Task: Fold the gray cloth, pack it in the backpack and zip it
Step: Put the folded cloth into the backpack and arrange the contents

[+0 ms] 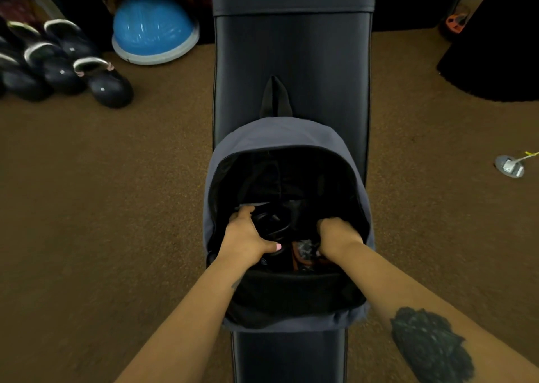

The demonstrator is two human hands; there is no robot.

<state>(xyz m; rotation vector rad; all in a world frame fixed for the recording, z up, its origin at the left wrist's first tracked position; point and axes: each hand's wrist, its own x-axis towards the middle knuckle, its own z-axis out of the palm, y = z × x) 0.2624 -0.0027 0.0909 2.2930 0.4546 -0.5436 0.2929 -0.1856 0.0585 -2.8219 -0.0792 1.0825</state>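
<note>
The gray backpack (280,133) lies on a black padded bench, its main compartment unzipped and gaping toward me. Both my hands are inside the opening. My left hand (246,238) wraps thumb and fingers around a dark rounded bundle (272,222); the dim light hides whether this is the gray cloth. A thin gray edge (248,206) shows by its fingertips. My right hand (335,234) is curled deep in the right side, fingers hidden in the dark. An orange-and-speckled item (304,251) sits between my wrists.
The bench (291,62) runs away from me over brown carpet. Several dark kettlebells (108,86) and a blue half-dome balance trainer (153,30) stand at the far left. A floor outlet (509,166) lies to the right, a black mat (495,62) beyond.
</note>
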